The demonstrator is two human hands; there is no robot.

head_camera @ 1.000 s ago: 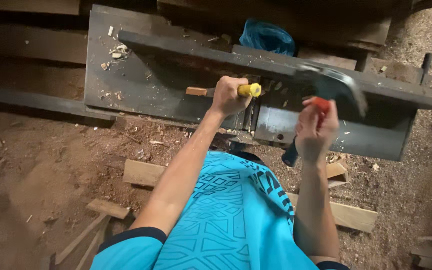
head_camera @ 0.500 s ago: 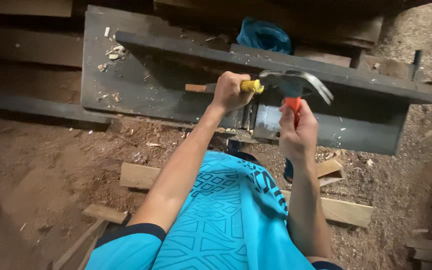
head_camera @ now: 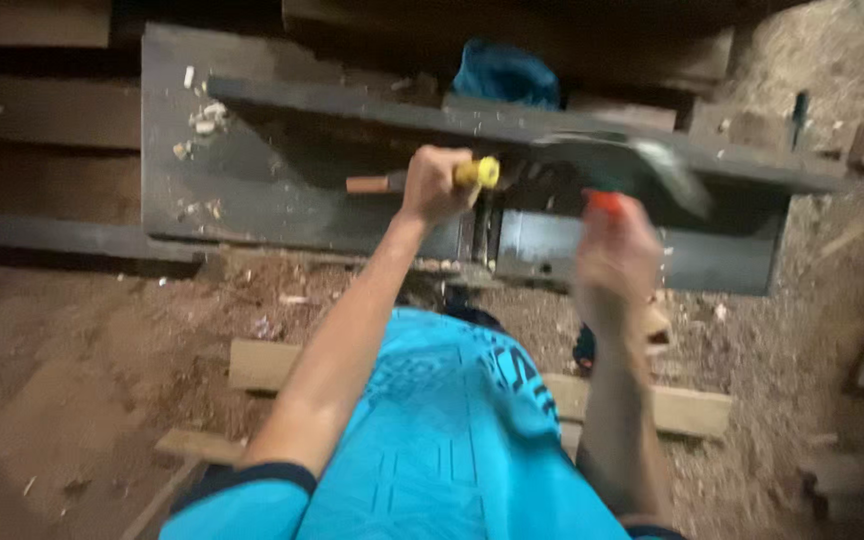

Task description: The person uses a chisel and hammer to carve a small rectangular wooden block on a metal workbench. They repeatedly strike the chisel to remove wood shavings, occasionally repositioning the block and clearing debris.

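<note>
— 2 hands show, both closed. The left hand (head_camera: 435, 182) is fisted around a chisel (head_camera: 422, 181) with a yellow handle end and a brown wooden stretch, lying level over the dark workpiece (head_camera: 282, 190).

— And the other?

— The right hand (head_camera: 617, 262) grips the red handle of a hammer (head_camera: 642, 165); its head is blurred, up to the right of the chisel.

— Anything else countable?

— 1 chisel, 1 hammer, 1 blue cloth (head_camera: 505, 73) behind the piece, and 2 pale boards (head_camera: 264, 365) on the sawdust-covered ground.
</note>
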